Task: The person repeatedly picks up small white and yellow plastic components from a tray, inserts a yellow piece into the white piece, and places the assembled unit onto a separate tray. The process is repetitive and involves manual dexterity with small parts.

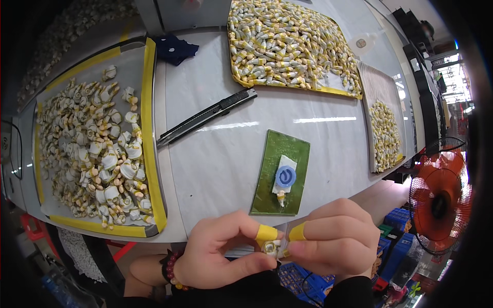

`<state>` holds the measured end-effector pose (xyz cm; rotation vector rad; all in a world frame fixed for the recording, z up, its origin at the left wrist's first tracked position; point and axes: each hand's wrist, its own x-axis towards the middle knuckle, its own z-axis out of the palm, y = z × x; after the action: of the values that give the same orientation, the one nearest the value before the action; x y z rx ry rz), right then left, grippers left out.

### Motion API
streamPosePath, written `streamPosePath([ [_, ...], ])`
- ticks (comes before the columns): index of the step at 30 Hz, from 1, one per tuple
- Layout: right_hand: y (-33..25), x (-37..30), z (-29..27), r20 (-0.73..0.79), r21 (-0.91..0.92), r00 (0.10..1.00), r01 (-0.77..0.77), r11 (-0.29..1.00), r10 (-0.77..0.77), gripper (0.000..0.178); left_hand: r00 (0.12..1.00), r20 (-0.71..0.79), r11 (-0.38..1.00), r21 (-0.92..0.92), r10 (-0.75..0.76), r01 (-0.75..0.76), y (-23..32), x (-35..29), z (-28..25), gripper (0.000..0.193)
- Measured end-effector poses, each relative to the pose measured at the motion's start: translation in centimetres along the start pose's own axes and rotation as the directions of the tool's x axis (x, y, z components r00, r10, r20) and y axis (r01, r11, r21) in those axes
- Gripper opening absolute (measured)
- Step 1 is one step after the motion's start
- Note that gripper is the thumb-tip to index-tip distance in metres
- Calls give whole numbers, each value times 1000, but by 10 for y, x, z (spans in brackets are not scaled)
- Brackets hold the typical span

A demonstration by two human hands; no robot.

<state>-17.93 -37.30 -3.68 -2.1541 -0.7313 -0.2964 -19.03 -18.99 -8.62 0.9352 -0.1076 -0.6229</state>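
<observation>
Near the table's front edge, my left hand (213, 251) pinches a small white and yellow molded piece (270, 248) between thumb and forefinger. My right hand (339, 238) meets it from the right, thumb and forefinger closed at the piece's right side. Whether those right fingers also hold a thin tool is hidden. Yellow tape wraps both forefingers. Just beyond my hands lies a green rectangular board (263, 192). On it rest a blue round disc (285, 176), a white pad (286, 160) under the disc, and a small white and yellow piece (281, 199).
A black snap-off cutter (205, 115) lies left of the board. Yellow-edged trays of small pieces stand at the left (160, 205), far side (287, 88) and right (374, 149). Dark cloth (174, 50) lies at the back. An orange fan (440, 197) and blue crates (398, 219) are right.
</observation>
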Motion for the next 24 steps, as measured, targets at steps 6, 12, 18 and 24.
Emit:
streamPosePath([
  [6, 0, -4, -15, 141, 18, 983, 114, 993, -116, 17, 970, 146, 897, 373, 195, -237, 3, 3, -8, 33],
  [12, 3, -1, -26, 202, 58, 937, 278, 959, -284, 10, 981, 53, 929, 314, 186, -194, 5, 2, 3, 33],
  [18, 26, -21, -81, -313, -509, 947, -106, 854, -69, 12, 983, 70, 945, 273, 168, -181, -1, -1, -6, 39],
  [24, 115, -32, -135, -179, -491, 820, -553, 673, 544, 17, 992, -54, 989, 102, 111, -105, -3, -6, -4, 35],
])
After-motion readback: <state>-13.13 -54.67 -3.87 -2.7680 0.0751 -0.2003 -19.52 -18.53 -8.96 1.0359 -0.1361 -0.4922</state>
